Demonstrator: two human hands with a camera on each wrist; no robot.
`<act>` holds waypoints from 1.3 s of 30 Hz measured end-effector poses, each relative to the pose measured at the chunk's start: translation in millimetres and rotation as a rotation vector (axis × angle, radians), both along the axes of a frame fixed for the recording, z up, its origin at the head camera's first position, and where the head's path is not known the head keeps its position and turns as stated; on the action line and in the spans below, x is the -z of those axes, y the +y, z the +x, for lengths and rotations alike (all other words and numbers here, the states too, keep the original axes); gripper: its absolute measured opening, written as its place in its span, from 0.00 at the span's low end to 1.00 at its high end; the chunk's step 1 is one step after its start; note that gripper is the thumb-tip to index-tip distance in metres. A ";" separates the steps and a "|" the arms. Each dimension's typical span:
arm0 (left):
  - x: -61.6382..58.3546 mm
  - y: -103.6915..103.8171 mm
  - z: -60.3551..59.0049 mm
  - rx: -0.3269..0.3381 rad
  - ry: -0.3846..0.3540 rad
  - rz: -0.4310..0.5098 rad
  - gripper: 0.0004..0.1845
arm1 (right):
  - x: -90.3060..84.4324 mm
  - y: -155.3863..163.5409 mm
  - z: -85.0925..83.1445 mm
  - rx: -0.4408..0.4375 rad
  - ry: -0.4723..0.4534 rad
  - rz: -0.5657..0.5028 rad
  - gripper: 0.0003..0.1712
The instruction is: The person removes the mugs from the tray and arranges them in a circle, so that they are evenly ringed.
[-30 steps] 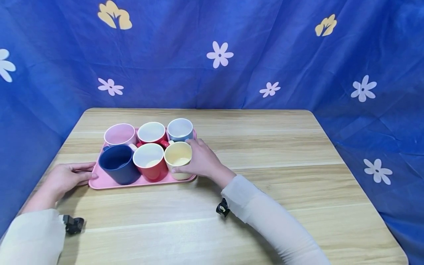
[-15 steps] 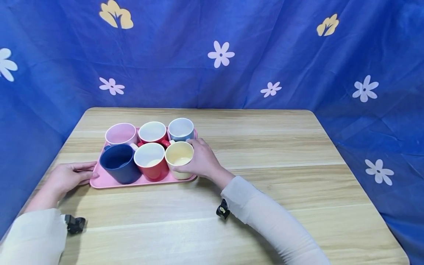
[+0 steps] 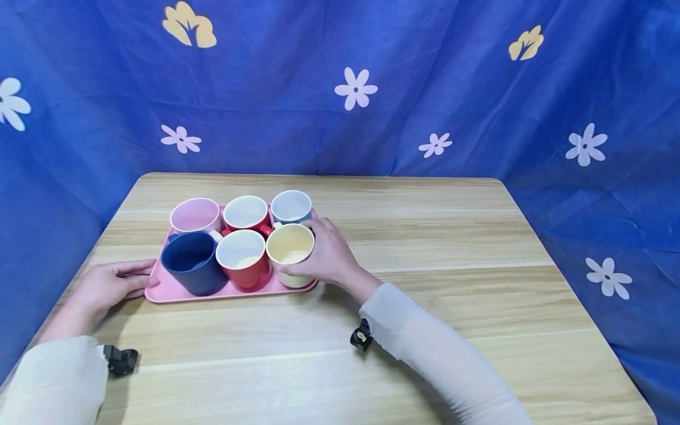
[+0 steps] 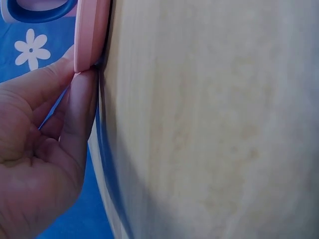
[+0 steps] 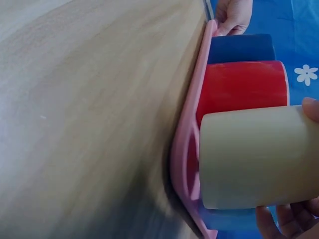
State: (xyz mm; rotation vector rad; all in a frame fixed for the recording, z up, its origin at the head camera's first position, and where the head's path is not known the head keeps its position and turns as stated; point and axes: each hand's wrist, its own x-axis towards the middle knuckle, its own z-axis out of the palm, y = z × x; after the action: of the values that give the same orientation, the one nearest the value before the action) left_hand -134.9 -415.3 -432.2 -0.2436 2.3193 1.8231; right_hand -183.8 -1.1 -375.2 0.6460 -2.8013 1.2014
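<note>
My right hand [image 3: 332, 251] grips a cream mug [image 3: 290, 245] at the tray's front right corner, thumb on the near side and fingers round the far side. In the right wrist view this mug [image 5: 254, 159] leans a little, its base just off the pink tray's floor. My left hand [image 3: 108, 286] pinches the left end of the pink tray [image 3: 164, 289]; in the left wrist view thumb and fingers meet at the tray rim [image 4: 87, 45]. Beside the cream mug stands a red mug [image 3: 249, 274] with a white inside, then a dark blue mug [image 3: 193, 274].
Along the tray's back row stand a pink mug [image 3: 195, 216], another red mug [image 3: 245, 212] and a light blue mug [image 3: 292, 206]. The tray lies on the left part of a wooden table [image 3: 425, 248]. A blue flowered cloth [image 3: 297, 118] hangs behind.
The cream mug has risen slightly and shifted a little to the right in my right hand. My left hand stays at the tray's end.
</note>
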 end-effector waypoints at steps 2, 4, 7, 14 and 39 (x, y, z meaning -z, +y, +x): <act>1.0 -1.5 -0.6 0.004 -0.004 0.042 0.19 | -4.4 2.2 -0.3 -0.004 0.008 -0.005 0.50; 1.6 -3.0 -0.9 0.005 -0.009 0.091 0.20 | -8.8 4.5 -0.8 -0.007 0.005 -0.010 0.49; 2.3 -4.2 -1.0 0.004 -0.015 0.133 0.21 | -15.3 7.9 -1.9 -0.006 -0.004 -0.025 0.49; 3.0 -3.8 -1.3 0.005 -0.021 0.150 0.19 | -29.5 15.4 -4.2 0.000 0.024 -0.055 0.48; 2.7 -5.6 -1.4 -0.016 -0.062 0.172 0.18 | -52.4 75.1 -35.7 0.172 0.088 -0.082 0.45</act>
State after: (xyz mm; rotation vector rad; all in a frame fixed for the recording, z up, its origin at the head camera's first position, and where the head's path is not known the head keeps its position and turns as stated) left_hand -136.3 -421.0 -434.9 -0.2897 2.1107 1.9786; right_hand -219.5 73.9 -322.8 0.4309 -2.6567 1.2163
